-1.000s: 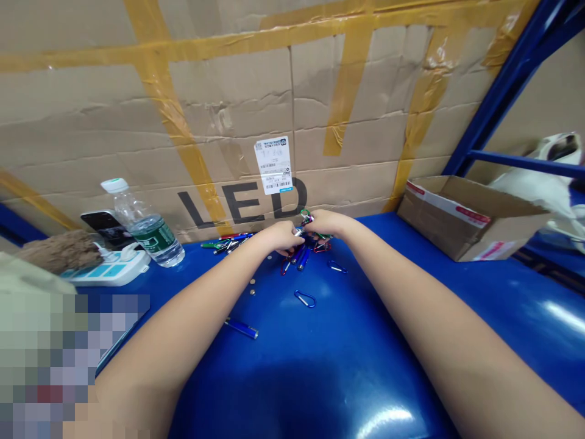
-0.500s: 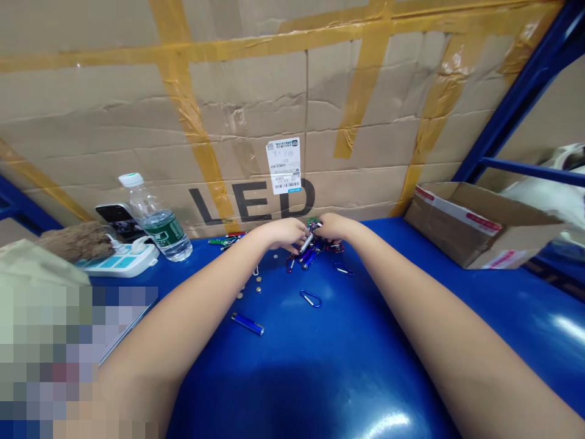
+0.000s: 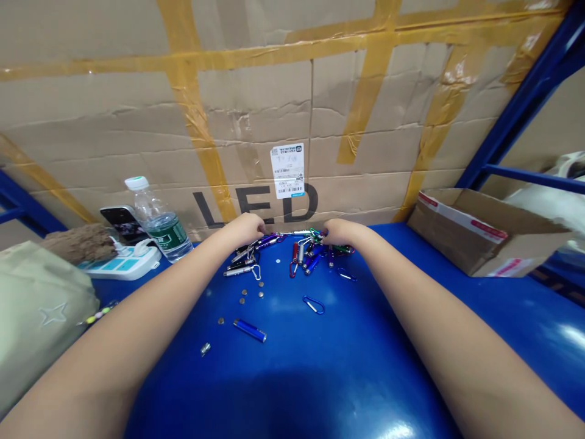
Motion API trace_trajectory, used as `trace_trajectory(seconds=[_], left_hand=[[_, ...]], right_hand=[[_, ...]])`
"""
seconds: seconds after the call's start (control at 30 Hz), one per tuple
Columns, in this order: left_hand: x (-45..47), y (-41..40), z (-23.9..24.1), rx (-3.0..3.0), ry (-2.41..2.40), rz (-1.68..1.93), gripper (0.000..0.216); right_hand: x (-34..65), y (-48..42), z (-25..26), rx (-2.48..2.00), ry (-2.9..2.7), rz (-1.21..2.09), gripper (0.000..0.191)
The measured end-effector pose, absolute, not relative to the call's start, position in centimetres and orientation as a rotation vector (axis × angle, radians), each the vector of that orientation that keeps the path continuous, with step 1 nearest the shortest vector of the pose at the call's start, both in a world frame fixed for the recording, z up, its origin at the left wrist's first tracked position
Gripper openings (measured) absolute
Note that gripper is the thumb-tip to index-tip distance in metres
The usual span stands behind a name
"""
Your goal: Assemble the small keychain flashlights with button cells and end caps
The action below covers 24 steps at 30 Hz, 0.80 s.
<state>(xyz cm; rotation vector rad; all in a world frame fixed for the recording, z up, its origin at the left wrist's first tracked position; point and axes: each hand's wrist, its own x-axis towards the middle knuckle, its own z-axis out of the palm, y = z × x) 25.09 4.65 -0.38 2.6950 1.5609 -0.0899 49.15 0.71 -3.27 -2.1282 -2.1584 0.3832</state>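
Observation:
My left hand (image 3: 249, 230) is curled at the left heap of small keychain flashlights (image 3: 242, 269), which are silver, black and purple. What its fingers hold is hidden. My right hand (image 3: 339, 233) reaches into the right heap of blue, red and green keychain flashlights (image 3: 314, 262), fingertips drawn together at its far side; I cannot make out what is in them. Closer to me lie a loose blue carabiner (image 3: 314, 305), a second blue carabiner (image 3: 347, 275), a blue flashlight barrel (image 3: 250, 330), several button cells (image 3: 242, 300) and a small silver part (image 3: 205, 349).
The blue table (image 3: 292, 390) backs onto a large taped cardboard box (image 3: 247, 134). A water bottle (image 3: 170, 235), a phone (image 3: 122, 224) and a white power strip (image 3: 132, 263) stand left, behind a pale green bag (image 3: 41, 317). At right sits an open carton (image 3: 457, 235).
My left hand has moved left, from the right heap to the left one, and no longer touches the silver flashlight. My right hand stays at the right heap. The view has shifted slightly.

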Motion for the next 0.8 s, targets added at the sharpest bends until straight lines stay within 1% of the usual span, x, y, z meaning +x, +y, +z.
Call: trace_trajectory(seconds=[0.03, 0.07, 0.2, 0.33, 0.43, 0.67, 0.8], left_hand=[[24.6, 4.5, -0.4, 2.702, 1.574, -0.120, 0.026], [24.0, 4.3, -0.4, 2.713, 1.582, -0.140, 0.026], [22.1, 4.2, -0.5, 2.752, 1.612, -0.153, 0.023], [21.7, 4.2, -1.7, 2.804, 1.564, -0.149, 0.024], [22.7, 4.0, -2.8, 2.835, 1.531, -0.115, 0.025], [24.8, 3.9, -4.2, 2.847, 1.601, -0.204, 0.023], [24.7, 4.9, -5.0, 2.890, 1.413, -0.094, 0.027]], right_hand=[[49.0, 0.7, -3.1, -2.162, -2.216, 0.346, 0.010], [48.8, 0.7, -3.1, -2.165, -2.264, 0.291, 0.010], [47.0, 0.8, -3.9, -1.892, -2.336, -0.009, 0.023], [45.0, 0.9, -5.8, -1.763, -2.439, -0.168, 0.029], [44.6, 1.1, -6.5, -1.726, -2.484, -0.223, 0.030], [45.2, 1.3, -6.6, -1.785, -2.433, -0.258, 0.031], [44.8, 1.3, -7.0, -1.686, -2.449, -0.253, 0.031]])
